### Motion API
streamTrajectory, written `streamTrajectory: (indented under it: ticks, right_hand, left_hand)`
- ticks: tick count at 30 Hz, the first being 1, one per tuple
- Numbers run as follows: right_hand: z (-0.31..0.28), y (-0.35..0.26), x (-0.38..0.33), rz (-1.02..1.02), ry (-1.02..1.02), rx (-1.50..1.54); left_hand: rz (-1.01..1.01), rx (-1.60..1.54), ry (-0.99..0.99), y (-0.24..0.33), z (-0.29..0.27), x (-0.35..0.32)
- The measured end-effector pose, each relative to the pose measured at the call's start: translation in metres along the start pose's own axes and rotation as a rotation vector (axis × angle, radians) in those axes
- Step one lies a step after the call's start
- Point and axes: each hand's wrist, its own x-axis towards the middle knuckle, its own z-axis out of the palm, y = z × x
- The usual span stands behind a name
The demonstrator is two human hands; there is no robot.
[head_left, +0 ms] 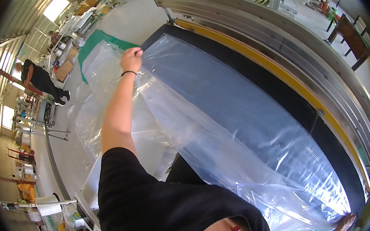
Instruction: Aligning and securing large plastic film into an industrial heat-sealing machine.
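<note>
A wide sheet of clear plastic film (240, 98) lies stretched over a black tabletop (251, 79), its near part hanging in loose folds toward my body. At the far left corner my left hand (132, 58) is closed in a pinch on the film's edge, and creases run out from the fingers. My right hand (346, 221) is at the lower right end of the sheet, fingers closed on its edge where the film bunches and shines. Part of the right hand's grip is hard to make out.
Behind the tabletop runs a yellow strip (262, 56) with long metal rails (255, 29) above it. More film trails over a green cloth (96, 44) on the left. Another person (41, 79) stands at the far left near cluttered workbenches. A dark chair (350, 40) stands at upper right.
</note>
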Motion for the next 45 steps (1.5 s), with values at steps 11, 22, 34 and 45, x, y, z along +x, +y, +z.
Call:
streamTrajectory:
  ticks: [11,22,34,45]
  right_hand:
    - [0.020,0.028,0.011,0.016,0.052,-0.003]
    - [0.009,0.009,-0.011,-0.008,0.165,0.136]
    - [-0.001,0.010,-0.002,-0.008,0.161,0.128]
    - [0.018,0.042,0.012,-0.106,0.143,0.146]
  left_hand:
    - [0.677,-0.068,-0.329,0.104,0.061,-0.046]
    - [0.289,0.141,-0.210,0.075,0.090,0.003]
    - [-0.254,0.091,-0.255,0.082,0.084,0.038]
    - [-0.184,0.241,-0.525,0.051,0.105,0.095]
